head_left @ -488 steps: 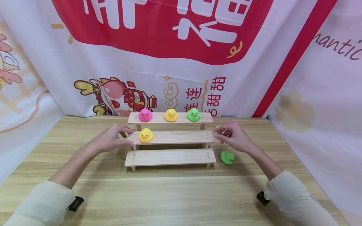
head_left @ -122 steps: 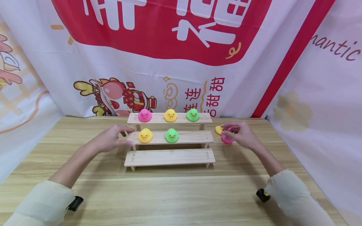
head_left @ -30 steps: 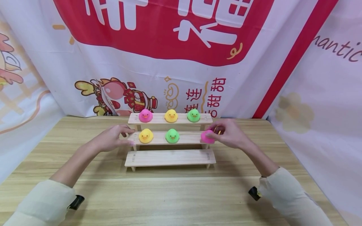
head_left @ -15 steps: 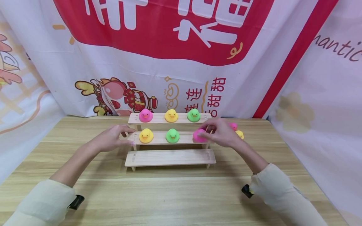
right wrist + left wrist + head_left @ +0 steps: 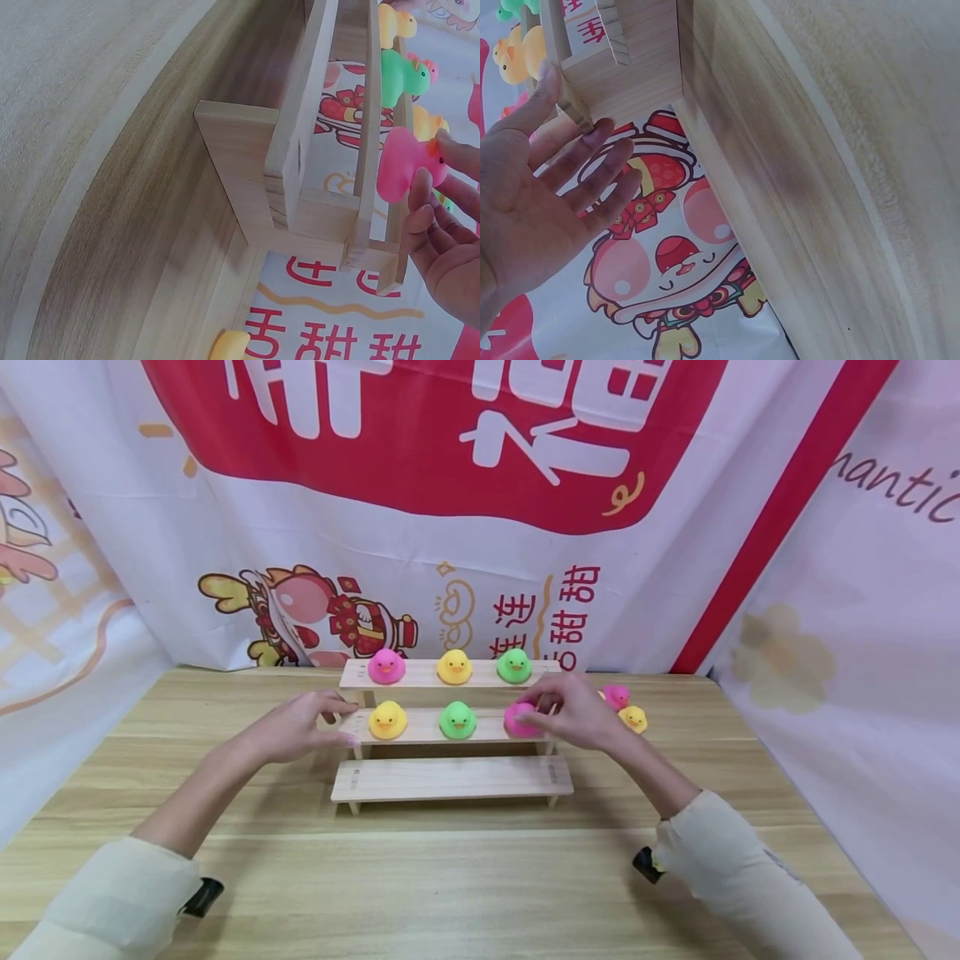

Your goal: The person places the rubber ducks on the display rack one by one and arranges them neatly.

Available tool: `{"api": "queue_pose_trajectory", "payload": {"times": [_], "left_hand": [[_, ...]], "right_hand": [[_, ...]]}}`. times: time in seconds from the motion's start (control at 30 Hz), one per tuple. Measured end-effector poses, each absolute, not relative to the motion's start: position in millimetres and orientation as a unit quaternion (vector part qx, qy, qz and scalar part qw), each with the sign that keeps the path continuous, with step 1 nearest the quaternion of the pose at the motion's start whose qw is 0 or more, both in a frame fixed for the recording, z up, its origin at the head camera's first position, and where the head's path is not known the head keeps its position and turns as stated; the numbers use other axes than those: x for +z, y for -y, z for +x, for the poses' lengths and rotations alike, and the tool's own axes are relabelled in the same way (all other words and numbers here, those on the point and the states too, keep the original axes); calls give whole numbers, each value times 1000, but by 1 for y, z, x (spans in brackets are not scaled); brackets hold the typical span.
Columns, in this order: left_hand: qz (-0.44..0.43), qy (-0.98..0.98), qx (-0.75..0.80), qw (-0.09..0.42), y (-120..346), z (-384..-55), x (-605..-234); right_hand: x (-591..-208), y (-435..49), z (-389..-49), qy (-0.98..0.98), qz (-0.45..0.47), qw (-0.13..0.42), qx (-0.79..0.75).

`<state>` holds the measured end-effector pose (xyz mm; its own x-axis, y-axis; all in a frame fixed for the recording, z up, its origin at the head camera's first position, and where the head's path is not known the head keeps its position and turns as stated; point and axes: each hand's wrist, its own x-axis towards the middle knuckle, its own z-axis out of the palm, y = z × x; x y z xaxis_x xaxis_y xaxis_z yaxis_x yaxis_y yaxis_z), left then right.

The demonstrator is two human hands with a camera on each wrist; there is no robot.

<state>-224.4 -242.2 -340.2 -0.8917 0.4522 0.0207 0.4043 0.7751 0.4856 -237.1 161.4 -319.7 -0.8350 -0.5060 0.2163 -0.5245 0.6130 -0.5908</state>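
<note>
A three-step wooden display stand [image 5: 450,778] stands on the table. My left hand [image 5: 296,727] holds the left end of its middle step between thumb and fingers; the thumb lies along the step's end in the left wrist view. At the right end of that step, my right hand [image 5: 577,714] pinches a pink rubber duck [image 5: 401,165] between thumb and fingers, its base right at the board. A yellow duck [image 5: 387,722] and a green duck [image 5: 457,722] share the middle step. Above sit a pink duck [image 5: 386,667], a yellow duck [image 5: 454,667] and a green duck [image 5: 514,666].
Right of the stand, on the wooden table [image 5: 420,893], lie another pink duck [image 5: 617,697] and a yellow duck [image 5: 633,719], with a second yellow one partly hidden behind the right hand. A printed cloth [image 5: 420,585] hangs behind the table and along both sides.
Over the last second my right hand has carried the pink duck leftward along the middle step. Earlier, a green duck came onto that step from the table. My left hand stays put.
</note>
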Motion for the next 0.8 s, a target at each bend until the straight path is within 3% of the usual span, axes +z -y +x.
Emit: {"api": "queue_pose_trajectory", "payload": {"times": [0.8], "left_hand": [[231, -937, 258, 47, 243, -224, -341]], "right_hand": [[-322, -159, -240, 899, 277, -4, 338]]}}
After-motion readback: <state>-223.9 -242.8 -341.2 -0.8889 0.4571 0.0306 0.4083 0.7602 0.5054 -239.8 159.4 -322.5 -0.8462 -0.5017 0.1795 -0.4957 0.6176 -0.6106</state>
